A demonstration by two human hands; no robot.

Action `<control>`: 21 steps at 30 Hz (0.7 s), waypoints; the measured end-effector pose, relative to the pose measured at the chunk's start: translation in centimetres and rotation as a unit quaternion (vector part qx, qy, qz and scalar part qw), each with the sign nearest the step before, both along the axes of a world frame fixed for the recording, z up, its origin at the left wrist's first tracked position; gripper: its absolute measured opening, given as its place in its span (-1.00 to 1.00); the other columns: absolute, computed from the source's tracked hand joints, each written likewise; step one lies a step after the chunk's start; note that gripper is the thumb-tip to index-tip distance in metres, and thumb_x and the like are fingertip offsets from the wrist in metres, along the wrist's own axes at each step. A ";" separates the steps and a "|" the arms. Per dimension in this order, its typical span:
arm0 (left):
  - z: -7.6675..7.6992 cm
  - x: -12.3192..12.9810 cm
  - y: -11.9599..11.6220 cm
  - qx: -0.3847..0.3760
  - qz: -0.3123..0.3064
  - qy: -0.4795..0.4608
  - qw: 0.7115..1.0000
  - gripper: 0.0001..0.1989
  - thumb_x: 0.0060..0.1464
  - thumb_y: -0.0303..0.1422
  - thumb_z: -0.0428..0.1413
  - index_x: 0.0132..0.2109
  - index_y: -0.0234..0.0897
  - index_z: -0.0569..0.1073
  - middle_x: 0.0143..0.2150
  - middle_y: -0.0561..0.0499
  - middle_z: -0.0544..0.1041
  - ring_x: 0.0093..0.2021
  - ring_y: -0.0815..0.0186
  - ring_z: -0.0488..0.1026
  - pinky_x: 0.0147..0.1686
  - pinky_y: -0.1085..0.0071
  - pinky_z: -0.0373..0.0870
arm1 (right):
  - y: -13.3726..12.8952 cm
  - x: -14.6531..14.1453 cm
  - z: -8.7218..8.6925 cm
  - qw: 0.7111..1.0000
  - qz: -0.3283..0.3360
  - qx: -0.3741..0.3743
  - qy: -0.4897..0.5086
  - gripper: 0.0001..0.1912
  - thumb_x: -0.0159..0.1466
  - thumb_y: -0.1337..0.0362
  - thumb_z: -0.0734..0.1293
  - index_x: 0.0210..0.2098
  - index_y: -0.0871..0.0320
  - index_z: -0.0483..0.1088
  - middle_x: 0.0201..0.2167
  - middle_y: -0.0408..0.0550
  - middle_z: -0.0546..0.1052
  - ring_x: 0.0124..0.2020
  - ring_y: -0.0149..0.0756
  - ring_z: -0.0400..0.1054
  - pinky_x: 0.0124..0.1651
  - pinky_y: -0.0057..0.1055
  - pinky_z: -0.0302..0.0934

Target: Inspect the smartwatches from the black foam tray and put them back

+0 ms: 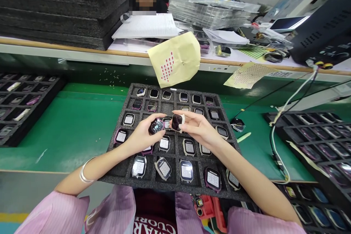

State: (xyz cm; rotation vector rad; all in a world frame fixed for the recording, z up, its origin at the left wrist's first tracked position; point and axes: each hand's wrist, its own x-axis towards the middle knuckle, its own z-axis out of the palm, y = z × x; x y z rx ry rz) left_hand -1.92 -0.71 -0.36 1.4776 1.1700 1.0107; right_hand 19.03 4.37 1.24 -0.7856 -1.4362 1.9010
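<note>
**Purple watch point(156, 127) and pale watch point(177, 121) held above foam tray point(120, 171)**

The shirt point(155, 225) shows "MAR" and "CUOR", partly cut off; the tray's screen text is too small to read. Its far row holds six watches point(183, 97), its near row five. The left hand point(144, 133) pinches the purple watch, lit dial up; the right hand point(201, 128) pinches the pale one, dark screen up, long axis pointing away from the body.

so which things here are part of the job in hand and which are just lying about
Likely part of the job:
lit watch, in the left fingers
pale-cased watch, in the right fingers
black foam tray of watches beneath them

Apparently just lying about:
yellow sheet with red arrows
pale green stick
white papers on the shelf
</note>
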 end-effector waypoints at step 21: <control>-0.3 -0.3 0.2 0.043 -0.039 0.042 0.997 -0.61 -0.01 -0.51 0.06 0.02 -0.30 0.36 -0.03 -0.05 0.50 -0.02 0.20 0.42 0.03 0.31 0.31 | -0.7 -0.1 0.3 0.999 0.019 -0.043 -0.013 -0.53 0.08 0.32 0.50 0.00 0.14 0.47 -0.17 0.03 0.58 -0.14 -0.21 0.48 0.04 -0.28 0.25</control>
